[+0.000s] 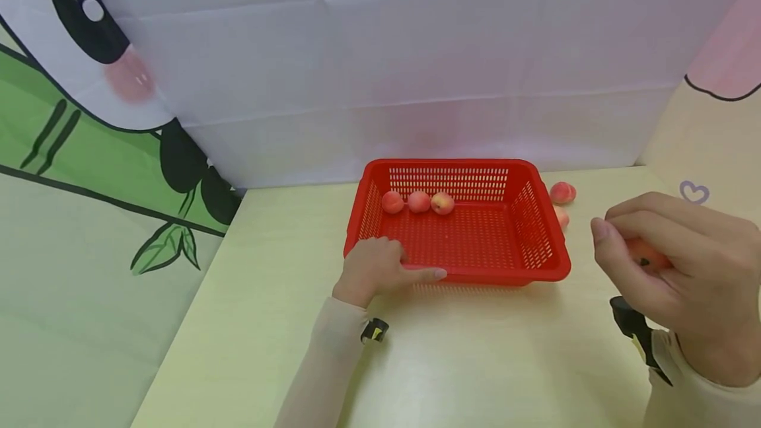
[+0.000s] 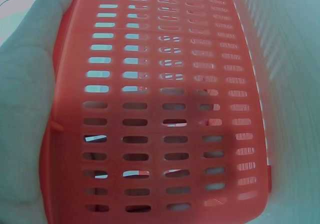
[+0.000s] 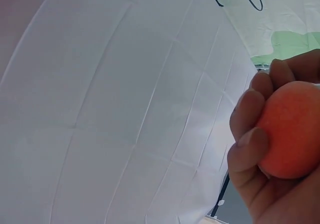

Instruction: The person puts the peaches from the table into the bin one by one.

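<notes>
A red perforated plastic basket (image 1: 505,275) stands on the table, with three peaches in a row near its back left: one peach (image 1: 392,202), a second peach (image 1: 419,201) and a yellower one (image 1: 442,203). My left hand (image 1: 374,268) grips the basket's front left rim, thumb lying along it and fingers over the inside. The left wrist view shows the slotted basket wall (image 2: 155,99) close up beside that hand. Raised to the right of the basket, my right hand (image 1: 689,263) holds a peach (image 3: 292,129) in its curled fingers; in the head view they mostly hide it.
Just right of the basket lie two more peaches, a redder peach (image 1: 562,192) behind and a paler peach (image 1: 561,218) partly hidden by the basket's rim. A white cloth backdrop (image 1: 428,71) rises behind the pale table (image 1: 267,269). Printed cloth hangs at both sides.
</notes>
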`<state>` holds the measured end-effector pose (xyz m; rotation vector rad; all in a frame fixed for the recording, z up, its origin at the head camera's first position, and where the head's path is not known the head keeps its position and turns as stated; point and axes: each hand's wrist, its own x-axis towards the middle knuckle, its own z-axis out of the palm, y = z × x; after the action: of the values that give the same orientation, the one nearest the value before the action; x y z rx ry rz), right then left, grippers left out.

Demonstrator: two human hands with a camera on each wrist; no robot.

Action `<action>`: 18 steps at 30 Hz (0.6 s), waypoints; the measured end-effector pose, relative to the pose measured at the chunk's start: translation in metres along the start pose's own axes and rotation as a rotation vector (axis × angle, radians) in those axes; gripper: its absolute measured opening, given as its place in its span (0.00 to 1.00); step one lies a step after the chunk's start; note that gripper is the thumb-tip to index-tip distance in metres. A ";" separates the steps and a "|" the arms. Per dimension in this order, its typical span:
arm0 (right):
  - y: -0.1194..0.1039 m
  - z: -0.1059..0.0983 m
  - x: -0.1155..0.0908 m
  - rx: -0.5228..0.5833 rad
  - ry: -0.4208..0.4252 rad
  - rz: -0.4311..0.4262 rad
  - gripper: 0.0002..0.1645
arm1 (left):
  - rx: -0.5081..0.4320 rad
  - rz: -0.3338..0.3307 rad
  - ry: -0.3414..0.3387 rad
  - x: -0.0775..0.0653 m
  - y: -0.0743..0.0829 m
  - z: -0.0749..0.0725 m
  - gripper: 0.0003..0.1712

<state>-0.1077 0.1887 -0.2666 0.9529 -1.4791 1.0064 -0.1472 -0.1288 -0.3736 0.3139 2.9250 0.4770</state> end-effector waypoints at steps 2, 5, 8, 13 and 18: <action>-0.004 0.005 0.003 0.010 0.025 0.003 0.26 | -0.002 0.000 0.000 0.000 0.000 0.000 0.46; -0.008 0.012 0.007 0.027 0.065 -0.012 0.26 | -0.007 -0.001 -0.006 0.000 -0.001 0.001 0.46; -0.006 0.018 0.009 0.033 0.082 -0.047 0.27 | -0.012 0.003 -0.010 0.000 0.000 0.002 0.46; 0.003 0.025 0.014 -0.021 0.072 -0.037 0.30 | -0.003 0.005 -0.007 0.000 0.001 0.001 0.46; 0.018 0.035 0.030 -0.029 -0.053 0.055 0.28 | 0.010 -0.004 -0.021 -0.001 0.002 -0.003 0.45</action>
<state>-0.1391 0.1604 -0.2417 0.9286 -1.5676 1.0036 -0.1461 -0.1285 -0.3704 0.3127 2.9076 0.4557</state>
